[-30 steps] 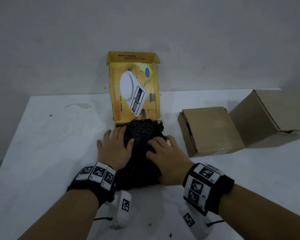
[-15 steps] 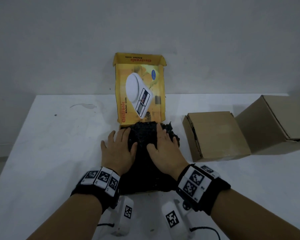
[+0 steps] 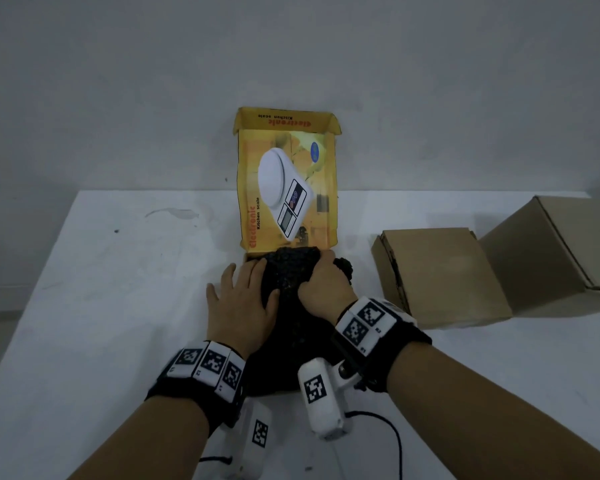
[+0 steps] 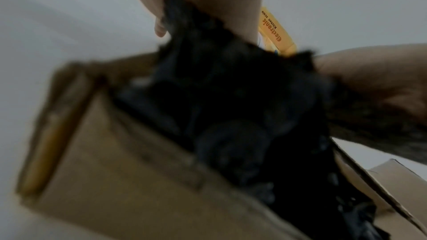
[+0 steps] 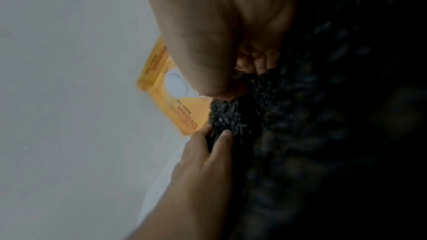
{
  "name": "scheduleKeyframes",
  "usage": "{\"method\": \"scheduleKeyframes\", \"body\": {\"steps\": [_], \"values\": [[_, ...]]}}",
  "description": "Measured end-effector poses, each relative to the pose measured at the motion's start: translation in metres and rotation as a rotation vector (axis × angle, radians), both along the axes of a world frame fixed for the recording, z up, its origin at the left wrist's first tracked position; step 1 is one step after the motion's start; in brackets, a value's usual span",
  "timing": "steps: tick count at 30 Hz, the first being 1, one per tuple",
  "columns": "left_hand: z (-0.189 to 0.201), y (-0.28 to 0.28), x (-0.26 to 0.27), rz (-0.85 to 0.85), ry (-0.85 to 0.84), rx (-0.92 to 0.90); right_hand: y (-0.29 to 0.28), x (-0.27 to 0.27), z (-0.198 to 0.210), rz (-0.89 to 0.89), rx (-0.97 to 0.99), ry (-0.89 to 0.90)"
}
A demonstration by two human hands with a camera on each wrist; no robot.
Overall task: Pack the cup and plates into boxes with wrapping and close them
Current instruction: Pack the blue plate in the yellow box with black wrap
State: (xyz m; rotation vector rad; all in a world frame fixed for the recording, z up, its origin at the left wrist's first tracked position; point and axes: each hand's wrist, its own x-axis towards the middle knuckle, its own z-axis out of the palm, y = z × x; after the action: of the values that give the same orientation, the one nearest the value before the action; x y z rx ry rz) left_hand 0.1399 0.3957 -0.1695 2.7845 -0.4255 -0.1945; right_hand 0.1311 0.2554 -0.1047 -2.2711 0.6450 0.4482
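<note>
A bundle of black wrapping (image 3: 289, 274) fills the open yellow kitchen-scale box, whose printed lid (image 3: 287, 188) stands upright behind it. My left hand (image 3: 240, 299) lies flat on the bundle's left side, fingers straight, thumb on the wrap. My right hand (image 3: 323, 285) curls over the bundle's far right corner and grips the wrapping there. In the right wrist view my right hand's fingers (image 5: 258, 61) dig into the black wrapping (image 5: 235, 119) while my left hand's fingertips (image 5: 209, 134) press on it. The left wrist view is blurred: the box's brown wall (image 4: 115, 171), the black wrapping (image 4: 231, 98). What is wrapped is hidden.
Two closed brown cardboard boxes stand to the right on the white table (image 3: 101, 289), a flat one (image 3: 440, 271) and a bigger one (image 3: 565, 247) beside it. A grey wall rises right behind the table. A cable (image 3: 392, 441) hangs from my right wrist camera.
My right hand went from lying flat on the bundle to reaching forward and curling round its far right corner. My left hand stayed flat on the left side.
</note>
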Motion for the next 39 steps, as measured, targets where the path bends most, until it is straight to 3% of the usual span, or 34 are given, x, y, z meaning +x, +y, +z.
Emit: {"method": "scheduleKeyframes", "body": {"steps": [4,9,14,18,20,24,28,30,33,35,37,39], "values": [[0.000,0.000,0.000,0.004,0.014,0.000,0.008,-0.012,-0.002,0.328,-0.379,0.046],[0.000,0.000,0.000,0.004,-0.001,-0.008,-0.006,-0.026,0.006,0.421,-0.698,-0.061],[-0.002,-0.003,-0.002,0.019,-0.016,0.031,-0.017,-0.040,0.013,0.400,-0.435,0.099],[0.000,-0.007,-0.003,0.024,-0.016,0.075,-0.012,-0.049,0.014,0.571,-0.568,-0.049],[0.000,-0.007,-0.003,0.025,0.000,0.085,-0.010,-0.054,0.011,0.646,-0.597,-0.010],[-0.001,-0.006,-0.002,0.038,0.006,0.057,-0.017,-0.059,0.010,0.734,-0.435,0.127],[0.000,-0.007,-0.002,0.059,0.012,0.030,-0.022,-0.056,0.006,0.756,-0.412,0.073],[0.002,-0.008,-0.003,0.076,0.036,0.009,-0.019,-0.057,0.004,0.739,-0.502,0.058],[0.007,-0.008,0.001,0.090,0.103,-0.061,-0.017,-0.057,0.002,0.822,-0.782,-0.001],[0.014,-0.005,0.006,0.082,0.213,-0.124,-0.020,-0.053,0.000,0.910,-0.848,0.051],[0.019,0.000,0.012,0.081,0.341,-0.238,-0.027,-0.050,-0.001,0.976,-0.817,0.154],[0.025,0.005,0.019,0.086,0.429,-0.397,-0.030,-0.048,0.004,0.924,-0.670,0.152]]}}
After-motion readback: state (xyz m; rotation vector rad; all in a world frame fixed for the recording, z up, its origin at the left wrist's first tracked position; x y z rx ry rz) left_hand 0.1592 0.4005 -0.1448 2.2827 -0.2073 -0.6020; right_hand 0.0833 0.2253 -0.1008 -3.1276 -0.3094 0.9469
